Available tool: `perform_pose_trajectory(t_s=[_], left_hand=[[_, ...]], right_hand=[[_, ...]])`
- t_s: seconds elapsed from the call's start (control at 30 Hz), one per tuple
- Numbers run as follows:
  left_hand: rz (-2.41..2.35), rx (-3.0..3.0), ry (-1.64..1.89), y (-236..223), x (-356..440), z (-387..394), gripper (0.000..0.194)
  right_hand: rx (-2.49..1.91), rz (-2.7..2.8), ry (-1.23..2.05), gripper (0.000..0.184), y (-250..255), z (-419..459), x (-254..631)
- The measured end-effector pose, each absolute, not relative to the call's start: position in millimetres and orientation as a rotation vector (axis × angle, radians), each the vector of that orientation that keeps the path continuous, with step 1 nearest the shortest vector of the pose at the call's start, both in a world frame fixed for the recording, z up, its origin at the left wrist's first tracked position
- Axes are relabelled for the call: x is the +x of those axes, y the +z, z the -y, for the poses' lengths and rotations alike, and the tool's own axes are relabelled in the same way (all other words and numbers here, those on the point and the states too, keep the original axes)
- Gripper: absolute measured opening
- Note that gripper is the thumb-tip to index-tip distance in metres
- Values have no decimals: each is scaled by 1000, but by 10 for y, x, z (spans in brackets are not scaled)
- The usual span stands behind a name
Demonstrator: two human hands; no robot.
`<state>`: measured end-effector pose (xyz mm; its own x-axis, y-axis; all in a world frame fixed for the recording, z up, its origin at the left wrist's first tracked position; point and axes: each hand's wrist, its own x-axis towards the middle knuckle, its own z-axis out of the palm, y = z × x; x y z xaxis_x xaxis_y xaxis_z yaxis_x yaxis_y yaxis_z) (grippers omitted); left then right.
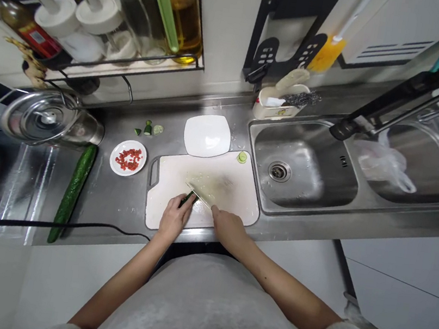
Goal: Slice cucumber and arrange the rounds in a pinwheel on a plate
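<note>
My left hand (pixel 175 216) presses a piece of cucumber (pixel 188 199) onto the white cutting board (pixel 173 171), its fingers closed round the piece. In my right hand (pixel 227 228) is a kitchen knife (pixel 203 199), gripped by the handle, its blade against the cucumber beside my left fingertips. My fingers hide part of the cucumber. A few cucumber slices (pixel 242 157) lie at the board's far right corner. Just behind the board, touching or nearly touching its edge, sits a white square plate (pixel 207 134).
A small plate (pixel 115 159) of chopped red pieces stands left of the board, near cucumber ends (pixel 148 129). Farther left lie a whole cucumber (pixel 74 192) and a black cord (pixel 99 224). The sink (pixel 306 161) is on the right. A bottle rack (pixel 136 58) overhangs the back left.
</note>
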<state>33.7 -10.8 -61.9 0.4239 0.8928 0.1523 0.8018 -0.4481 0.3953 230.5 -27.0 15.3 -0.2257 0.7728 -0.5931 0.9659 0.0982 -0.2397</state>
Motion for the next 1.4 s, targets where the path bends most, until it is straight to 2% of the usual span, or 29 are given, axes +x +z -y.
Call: perform_pose_trajectory(t_s=[0.8, 1.4], left_hand=[[-1446, 2409, 509, -649, 322, 97, 40], [-1412, 2377, 534, -685, 299, 74, 41]], right_hand=[[1682, -2059, -993, 33, 168, 159, 2245], [1594, -2077, -976, 35, 214, 108, 2333]])
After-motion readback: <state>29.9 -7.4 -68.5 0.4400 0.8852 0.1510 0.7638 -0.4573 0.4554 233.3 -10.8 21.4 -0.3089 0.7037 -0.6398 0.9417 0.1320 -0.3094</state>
